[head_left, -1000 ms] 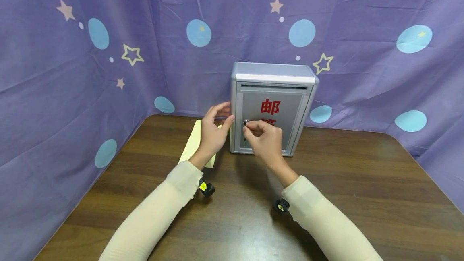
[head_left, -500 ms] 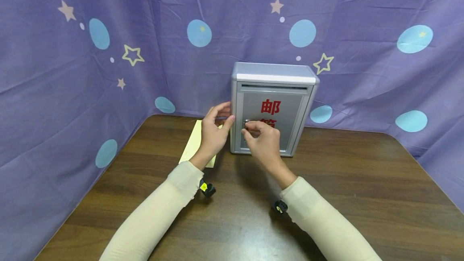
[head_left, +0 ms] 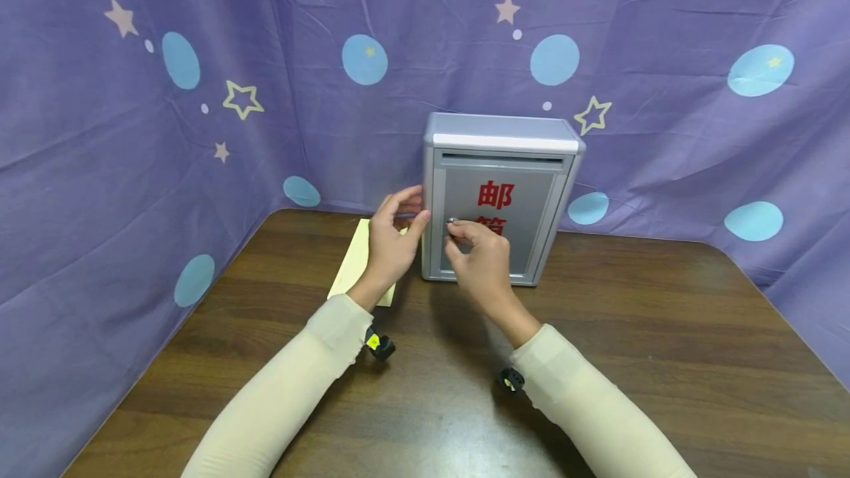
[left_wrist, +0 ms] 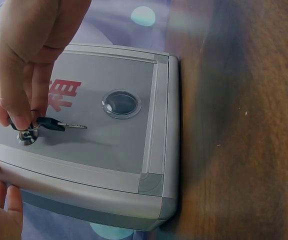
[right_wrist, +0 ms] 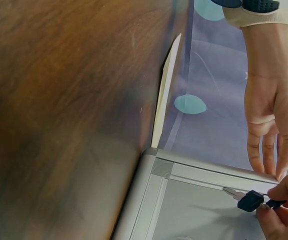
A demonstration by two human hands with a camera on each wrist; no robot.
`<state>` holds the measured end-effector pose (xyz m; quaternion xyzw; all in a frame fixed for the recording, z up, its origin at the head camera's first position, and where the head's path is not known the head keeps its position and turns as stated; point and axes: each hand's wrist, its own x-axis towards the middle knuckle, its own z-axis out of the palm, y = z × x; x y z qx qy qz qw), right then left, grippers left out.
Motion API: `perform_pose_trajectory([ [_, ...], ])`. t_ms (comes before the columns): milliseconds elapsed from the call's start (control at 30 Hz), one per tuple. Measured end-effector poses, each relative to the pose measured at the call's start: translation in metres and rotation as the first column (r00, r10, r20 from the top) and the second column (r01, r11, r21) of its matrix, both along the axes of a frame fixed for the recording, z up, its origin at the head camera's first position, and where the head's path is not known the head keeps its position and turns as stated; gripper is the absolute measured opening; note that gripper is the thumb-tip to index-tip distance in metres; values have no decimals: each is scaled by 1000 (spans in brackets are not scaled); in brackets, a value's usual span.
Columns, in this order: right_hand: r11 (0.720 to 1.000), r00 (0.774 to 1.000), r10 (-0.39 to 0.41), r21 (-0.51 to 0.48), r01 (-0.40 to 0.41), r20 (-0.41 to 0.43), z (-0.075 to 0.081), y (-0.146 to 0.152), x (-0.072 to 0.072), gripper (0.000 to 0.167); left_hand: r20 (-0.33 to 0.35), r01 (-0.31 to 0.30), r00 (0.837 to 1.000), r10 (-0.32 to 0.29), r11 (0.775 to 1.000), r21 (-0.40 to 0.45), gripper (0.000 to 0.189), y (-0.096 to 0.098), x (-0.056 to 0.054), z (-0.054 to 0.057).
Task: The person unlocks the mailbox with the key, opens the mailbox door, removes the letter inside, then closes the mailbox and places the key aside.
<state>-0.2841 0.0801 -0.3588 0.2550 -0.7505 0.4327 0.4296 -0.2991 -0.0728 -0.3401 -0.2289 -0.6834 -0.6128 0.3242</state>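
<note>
A silver-grey metal mailbox [head_left: 534, 216] with red characters and a slot near its top stands upright. My right hand [head_left: 488, 260] is at its door, where thumb and index finger pinch a black-headed key at the round lock [left_wrist: 28, 137]. The key's blade is hidden. A second key [left_wrist: 51, 124] dangles from the same ring, its metal blade bare in both wrist views. My left hand [head_left: 392, 242] touches the mailbox's left side with fingers and thumb mostly straight. The door sits flush in its frame.
Pale yellow paper, perhaps an envelope [head_left: 353, 260], lies on the brown wooden table [head_left: 631, 330] behind my left wrist. A purple curtain [head_left: 438, 35] with stars and blue dots hangs behind and to the left.
My right hand has rotated slightly at the lock, and its wrist has shifted a little to the left. The left hand and the mailbox stay in place.
</note>
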Motion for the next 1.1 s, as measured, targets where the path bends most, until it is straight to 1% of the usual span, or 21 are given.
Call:
perform_pose_trajectory([
  [133,994,997,-61,92,64,-40,0,1,-1,18,-8,-2,1000,2,1000,-14,38,-5,-14,-12],
  [200,986,995,-85,140,92,-54,1,2,0,19,-4,-5,1000,5,1000,-20,39,-5,-14,-12],
  [267,979,994,-94,174,103,-59,2,2,1,19,-2,-10,1000,10,1000,-21,39,-5,-14,-12],
  [567,960,993,-95,259,112,-77,6,3,4,21,-1,-4,1000,4,1000,5,40,-2,-14,-11],
  [700,937,993,-94,329,113,-72,8,4,7,21,10,-7,1000,7,1000,5,40,-2,-14,-11],
  [733,929,993,-96,351,116,-76,9,5,8,22,12,-8,1000,8,1000,4,40,-3,-14,-11],
  [767,915,991,-103,383,129,-88,9,5,9,22,13,-12,1000,12,1000,0,40,-3,-14,-11],
  [833,873,984,-123,457,169,-128,10,5,9,22,12,-17,1000,17,1000,-7,39,-4,-14,-11],
  [867,848,979,-135,492,195,-154,10,4,10,21,9,-18,1000,18,1000,-10,39,-4,-15,-11],
  [933,802,966,-156,544,245,-205,10,4,10,20,3,-18,1000,18,1000,-13,39,-4,-15,-11],
  [967,784,960,-165,561,266,-226,10,3,10,19,2,-18,1000,18,1000,-14,39,-4,-15,-12],
  [1000,774,957,-169,569,278,-237,10,3,10,18,2,-17,1000,18,1000,-15,39,-4,-15,-12],
  [1033,770,955,-172,572,283,-242,10,3,10,18,4,-16,1000,16,1000,-13,39,-4,-15,-12],
  [1100,773,955,-174,567,284,-239,10,3,10,18,9,-16,1000,16,1000,-11,39,-4,-15,-12],
])
